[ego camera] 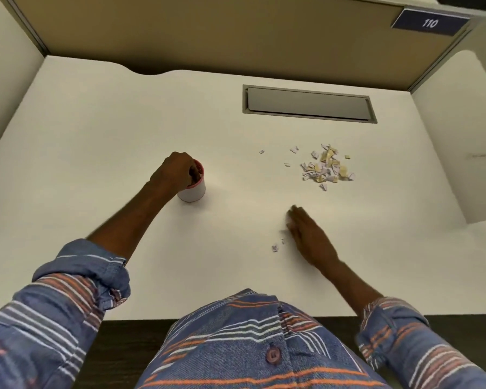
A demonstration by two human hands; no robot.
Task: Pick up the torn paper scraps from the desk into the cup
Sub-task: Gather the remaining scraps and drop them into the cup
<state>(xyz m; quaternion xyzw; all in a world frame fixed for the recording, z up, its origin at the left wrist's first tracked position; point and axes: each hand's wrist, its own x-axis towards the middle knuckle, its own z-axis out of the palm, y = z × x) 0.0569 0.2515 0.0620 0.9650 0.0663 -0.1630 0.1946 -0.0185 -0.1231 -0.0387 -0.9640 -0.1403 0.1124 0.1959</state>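
mostly scraps (327, 167) lie beyond right hand (310, 237) (cup (192, 190) under left hand (174, 172)).

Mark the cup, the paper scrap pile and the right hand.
cup (193, 192): head view, white side wall.
paper scrap pile (327, 167): head view, middle of the heap.
right hand (309, 236): head view, back of the hand.

Office cubicle, or numbered study carrel. White desk (118, 130) boxed in by tan partition panel (208, 32) behind, pale side dividers (460, 113) flanking. Navy plate (429, 23) reading 110 on top rail. Grey cable hatch (309, 103) flush in desktop.
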